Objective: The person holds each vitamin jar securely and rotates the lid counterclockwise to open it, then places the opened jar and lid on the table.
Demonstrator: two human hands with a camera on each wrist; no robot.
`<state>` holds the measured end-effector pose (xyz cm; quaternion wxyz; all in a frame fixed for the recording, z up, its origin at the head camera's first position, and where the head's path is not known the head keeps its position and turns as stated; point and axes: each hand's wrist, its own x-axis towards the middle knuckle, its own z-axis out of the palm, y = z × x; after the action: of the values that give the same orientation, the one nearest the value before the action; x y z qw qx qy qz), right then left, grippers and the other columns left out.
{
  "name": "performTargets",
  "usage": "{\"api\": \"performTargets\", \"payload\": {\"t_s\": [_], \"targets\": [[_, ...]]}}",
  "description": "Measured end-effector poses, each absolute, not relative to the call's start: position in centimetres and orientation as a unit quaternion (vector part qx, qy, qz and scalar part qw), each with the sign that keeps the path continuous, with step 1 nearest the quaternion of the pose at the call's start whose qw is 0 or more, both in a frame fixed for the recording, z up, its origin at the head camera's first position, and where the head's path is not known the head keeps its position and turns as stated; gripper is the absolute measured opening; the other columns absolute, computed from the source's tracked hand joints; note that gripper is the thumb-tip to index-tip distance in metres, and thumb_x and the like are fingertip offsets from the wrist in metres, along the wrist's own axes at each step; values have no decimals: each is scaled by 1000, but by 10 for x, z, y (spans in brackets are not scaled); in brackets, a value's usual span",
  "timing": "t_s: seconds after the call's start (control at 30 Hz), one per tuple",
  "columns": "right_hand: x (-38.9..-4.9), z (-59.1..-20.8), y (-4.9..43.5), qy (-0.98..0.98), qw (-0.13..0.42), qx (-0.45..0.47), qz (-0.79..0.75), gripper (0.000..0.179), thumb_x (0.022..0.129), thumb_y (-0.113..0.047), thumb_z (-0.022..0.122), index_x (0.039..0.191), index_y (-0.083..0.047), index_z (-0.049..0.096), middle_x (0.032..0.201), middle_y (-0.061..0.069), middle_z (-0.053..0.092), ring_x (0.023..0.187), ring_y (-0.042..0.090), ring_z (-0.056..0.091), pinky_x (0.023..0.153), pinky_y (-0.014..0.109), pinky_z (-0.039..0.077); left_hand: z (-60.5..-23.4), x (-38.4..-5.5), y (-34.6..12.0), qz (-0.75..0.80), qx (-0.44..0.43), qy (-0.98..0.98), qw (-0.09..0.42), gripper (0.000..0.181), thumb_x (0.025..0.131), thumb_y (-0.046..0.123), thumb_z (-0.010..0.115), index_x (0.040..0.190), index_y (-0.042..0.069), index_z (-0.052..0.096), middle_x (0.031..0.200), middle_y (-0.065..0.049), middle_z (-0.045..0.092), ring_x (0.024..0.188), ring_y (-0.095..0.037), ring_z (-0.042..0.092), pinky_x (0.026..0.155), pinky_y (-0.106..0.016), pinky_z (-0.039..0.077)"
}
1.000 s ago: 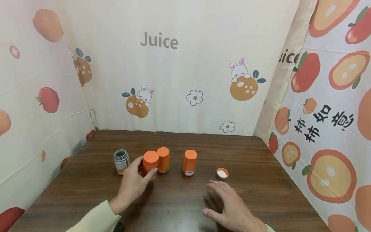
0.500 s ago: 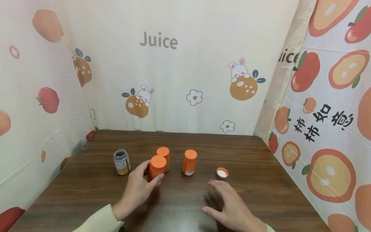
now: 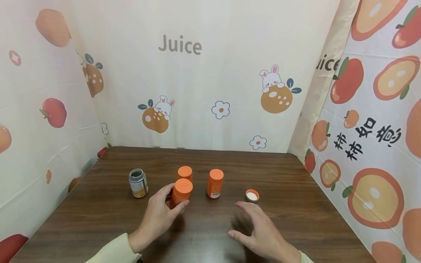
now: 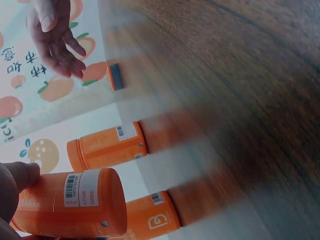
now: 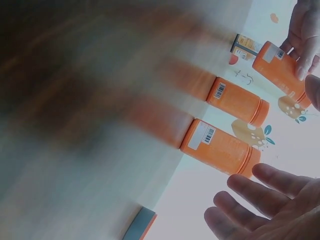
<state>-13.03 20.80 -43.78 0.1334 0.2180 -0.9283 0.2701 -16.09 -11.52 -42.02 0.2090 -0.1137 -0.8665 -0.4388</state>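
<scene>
Left grip pinches raised bottle

The bottle sits between the left grip's thumb and fingers, its base off the counter, nearer the left edge than the right. Behind it, toward the far edge, stands a second bottle; a third bottle stands to its right. The open jar is closest to the left edge. A lid lies toward the right edge. The right grip is spread, raised near the lid.

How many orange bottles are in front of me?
3: the held bottle in your left hand, the rear bottle partly hidden behind it, and the rightmost bottle standing apart from both.
</scene>
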Motion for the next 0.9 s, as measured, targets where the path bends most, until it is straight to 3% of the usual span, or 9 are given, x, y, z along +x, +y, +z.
{"api": "performTargets", "payload": {"t_s": [0.5, 0.9], "targets": [[-131, -438, 201, -918, 128, 215, 306, 76, 81, -65, 78, 142, -26, 56, 138, -14, 57, 127, 9, 53, 96, 41, 51, -423, -153, -107, -446, -143, -859, 207, 54, 75, 14, 93, 122, 8, 68, 111, -1, 70, 98, -15, 69, 85, -44, 57], [-130, -436, 198, -914, 113, 215, 324, 75, 81, -64, 78, 141, -27, 55, 137, -7, 60, 126, 11, 54, 97, 44, 51, -427, -148, -97, -446, -144, -865, 180, 54, 74, 14, 94, 121, 13, 69, 107, 8, 67, 94, -7, 65, 85, -36, 55]]}}
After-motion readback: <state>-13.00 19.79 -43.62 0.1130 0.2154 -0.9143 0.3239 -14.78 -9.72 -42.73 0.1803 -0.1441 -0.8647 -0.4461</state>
